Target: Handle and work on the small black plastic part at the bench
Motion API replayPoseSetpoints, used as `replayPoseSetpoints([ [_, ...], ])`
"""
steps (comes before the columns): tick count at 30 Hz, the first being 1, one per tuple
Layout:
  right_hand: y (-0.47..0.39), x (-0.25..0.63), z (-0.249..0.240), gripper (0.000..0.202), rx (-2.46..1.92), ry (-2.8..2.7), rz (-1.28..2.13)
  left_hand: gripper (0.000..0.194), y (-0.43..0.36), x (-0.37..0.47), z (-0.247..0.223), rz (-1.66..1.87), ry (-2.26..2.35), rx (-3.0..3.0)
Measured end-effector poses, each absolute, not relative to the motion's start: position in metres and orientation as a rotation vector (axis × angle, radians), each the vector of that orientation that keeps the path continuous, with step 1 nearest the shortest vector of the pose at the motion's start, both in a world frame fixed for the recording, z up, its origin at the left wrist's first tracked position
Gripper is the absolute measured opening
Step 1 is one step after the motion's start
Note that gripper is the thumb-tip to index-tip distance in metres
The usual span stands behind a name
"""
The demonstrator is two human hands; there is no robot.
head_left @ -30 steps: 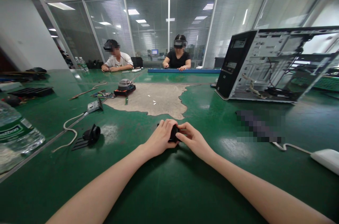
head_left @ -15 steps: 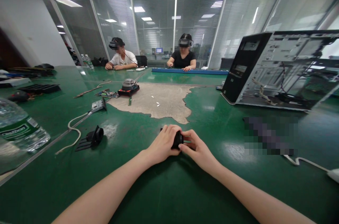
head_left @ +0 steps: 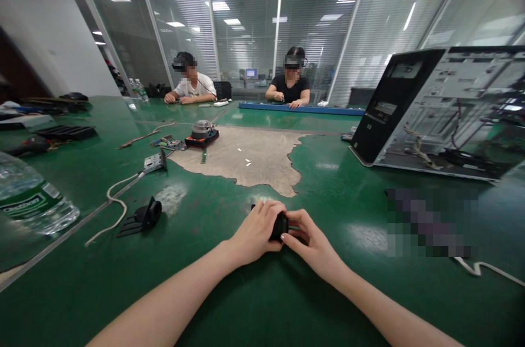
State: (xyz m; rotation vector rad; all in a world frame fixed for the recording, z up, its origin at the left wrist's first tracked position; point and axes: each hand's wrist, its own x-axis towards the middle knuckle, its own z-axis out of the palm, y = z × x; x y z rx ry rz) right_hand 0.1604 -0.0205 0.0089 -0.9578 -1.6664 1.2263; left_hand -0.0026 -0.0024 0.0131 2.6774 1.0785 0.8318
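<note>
A small black object (head_left: 279, 225) is between my two hands above the green table (head_left: 229, 303); its far part is covered by my fingers. My left hand (head_left: 259, 231) wraps over it from the left, palm down. On its right side, my right hand (head_left: 308, 236) grips the edge with thumb and fingertips. To the left of my hands lies a black bracket with a round part (head_left: 143, 217). Beyond them is a bare tan patch (head_left: 262, 164) of the table with a few white scraps.
An open computer case (head_left: 383, 112) stands at the right, with a blurred dark strip (head_left: 429, 221) before it. A water bottle (head_left: 36, 196) lies left, near a metal part with a cable (head_left: 155, 162). Two people (head_left: 192, 84) (head_left: 290, 84) sit across the table, behind a blue bar (head_left: 301, 109).
The view has shifted slightly, so most things on the table appear displaced a little. Both hands keep their hold on the black object with almost the same pose.
</note>
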Motion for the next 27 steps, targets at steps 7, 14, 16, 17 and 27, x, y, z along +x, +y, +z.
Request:
replayPoseSetpoints([
  [7, -0.0166, 0.1598, 0.0064, 0.018, -0.971, -1.627, 1.259, 0.055, -0.0024, -0.0021, 0.0137, 0.841, 1.079, 2.672],
  [14, -0.0168, 0.1611, 0.0064, 0.024, -0.976, -1.665, 1.247, 0.053, -0.0039, -0.0012, 0.0145, 0.802, 1.109, 2.679],
  [16, -0.0191, 0.1611, 0.0078, 0.023, -0.970, -1.680, 1.221, 0.055, -0.0045, -0.0015, 0.0151, 0.782, 1.093, 2.693],
  [17, -0.0202, 0.1609, 0.0085, 0.023, -0.966, -1.685, 1.201, 0.057, -0.0047, -0.0017, 0.0153, 0.777, 1.087, 2.696],
  [27, -0.0170, 0.1586, 0.0058, 0.022, -1.014, -1.634, 1.204, 0.057, -0.0034, -0.0026, 0.0148, 0.809, 1.079, 2.669],
])
